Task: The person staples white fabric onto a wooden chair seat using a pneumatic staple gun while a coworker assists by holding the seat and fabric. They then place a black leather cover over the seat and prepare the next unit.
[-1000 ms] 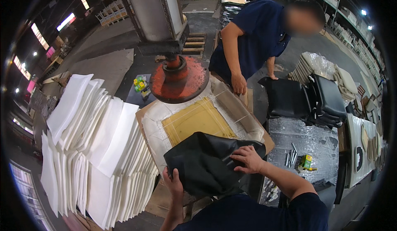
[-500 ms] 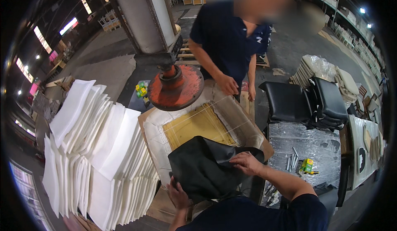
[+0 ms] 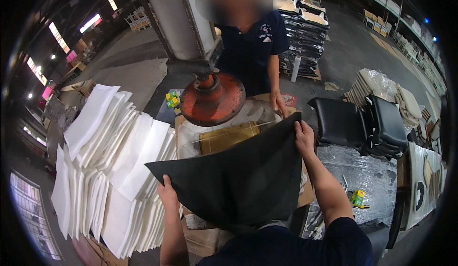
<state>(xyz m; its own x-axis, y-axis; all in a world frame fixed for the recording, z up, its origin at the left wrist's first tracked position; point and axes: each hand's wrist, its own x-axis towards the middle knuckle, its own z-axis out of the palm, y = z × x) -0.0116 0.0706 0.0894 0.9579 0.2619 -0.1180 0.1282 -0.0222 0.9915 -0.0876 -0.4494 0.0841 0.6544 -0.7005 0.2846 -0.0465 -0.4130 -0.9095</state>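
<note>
A black sheet of leather-like material [image 3: 234, 180] is stretched between my hands. My left hand [image 3: 168, 194] grips its left side below the pointed corner, and my right hand [image 3: 304, 136] pinches the raised upper right corner. The sheet hangs toward me and covers the near part of a padded, cloth-lined work surface [image 3: 188, 144]. Beyond its upper edge shows a yellow panel [image 3: 229, 137] crossed by thin cords. A round red press plate [image 3: 213, 100] on a shaft hangs over the far left of that surface.
A tall stack of white foam sheets [image 3: 129, 166] stands at left. Across from me stands a person in a dark shirt [image 3: 253, 51], one hand at the work surface's far edge. Right are black cushions [image 3: 339, 121] and a plastic-covered table [image 3: 377, 175] with tools and a green-yellow box [image 3: 357, 198].
My hands have moved apart and the folded black sheet is now spread and lifted, hiding more of the yellow panel. The person opposite appears farther left in view.
</note>
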